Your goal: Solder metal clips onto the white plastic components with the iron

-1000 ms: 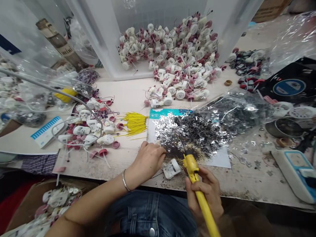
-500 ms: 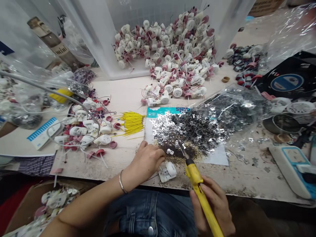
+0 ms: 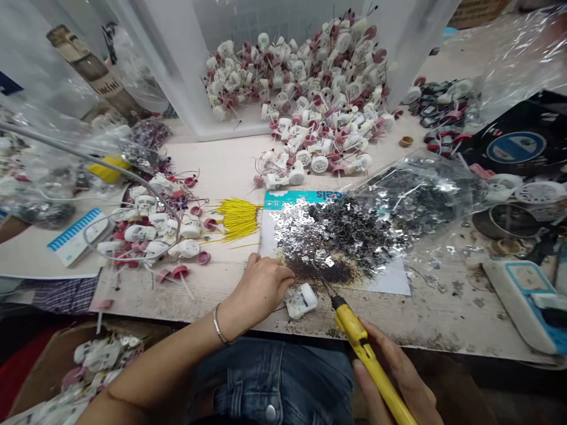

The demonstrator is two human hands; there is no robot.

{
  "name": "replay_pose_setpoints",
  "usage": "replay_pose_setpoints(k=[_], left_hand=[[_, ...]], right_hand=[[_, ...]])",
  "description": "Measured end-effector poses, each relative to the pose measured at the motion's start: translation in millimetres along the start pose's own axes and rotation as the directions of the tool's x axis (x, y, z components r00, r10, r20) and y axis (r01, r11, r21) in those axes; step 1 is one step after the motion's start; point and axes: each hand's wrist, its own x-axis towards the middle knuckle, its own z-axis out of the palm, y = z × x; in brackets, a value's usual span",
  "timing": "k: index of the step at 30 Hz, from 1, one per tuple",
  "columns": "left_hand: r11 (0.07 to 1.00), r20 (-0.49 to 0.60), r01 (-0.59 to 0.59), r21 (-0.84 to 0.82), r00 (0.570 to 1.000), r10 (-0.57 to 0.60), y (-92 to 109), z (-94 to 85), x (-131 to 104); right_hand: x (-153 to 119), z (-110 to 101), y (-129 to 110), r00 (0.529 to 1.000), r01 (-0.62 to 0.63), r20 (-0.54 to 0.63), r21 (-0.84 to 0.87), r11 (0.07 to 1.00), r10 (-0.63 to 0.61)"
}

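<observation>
My left hand [image 3: 263,287] is closed at the left end of a white plastic part [image 3: 302,301], which lies at the table's front edge; whether the fingers pinch it or something small is hidden. In my right hand [image 3: 398,372] is a yellow electric screwdriver [image 3: 364,348], its thin tip slanting up and left over dark screws [image 3: 305,267]. Beside the tip are small shiny metal plates [image 3: 328,261], part of a heap [image 3: 349,230] on a white and teal sheet [image 3: 401,277].
Yellow wires [image 3: 239,219] lie left of the sheet. White and pink assemblies [image 3: 310,141] spill from a translucent bin [image 3: 159,59]. More parts [image 3: 153,221] lie left, under a grey cable. At right are a blue and white device [image 3: 522,295] and a black cup [image 3: 505,221].
My right hand and the screwdriver have moved down and slightly right, the tip drawing nearer the front edge. My left hand has barely moved.
</observation>
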Motion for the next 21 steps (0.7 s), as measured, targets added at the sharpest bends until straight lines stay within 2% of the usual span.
replay_pose_setpoints(k=[4,9,11,15,21], left_hand=[[1.000,-0.090,-0.024,0.007,0.996,0.024,6.0,3.7,12.4],[0.993,0.024,-0.094,0.071,0.995,0.092,13.8,-0.4,18.4],[0.997,0.035,-0.069,0.037,0.997,0.068,12.5,-1.3,14.8],[1.000,-0.057,0.013,-0.024,0.998,-0.014,7.9,1.8,13.0],[0.997,-0.100,0.070,0.033,0.993,-0.066,11.6,6.0,23.4]], right_hand=[[2.6,-5.8,7.6,0.989,0.139,0.041,0.016,0.990,-0.139],[2.4,-14.1,10.9,0.995,0.089,0.045,-0.033,0.995,-0.087],[1.2,-12.9,10.7,0.991,0.121,0.060,-0.037,0.992,-0.118],[0.7,-9.6,11.3,0.984,0.150,0.101,-0.016,0.989,-0.147],[3.3,-9.6,12.9,0.986,0.131,0.105,0.029,0.991,-0.133]])
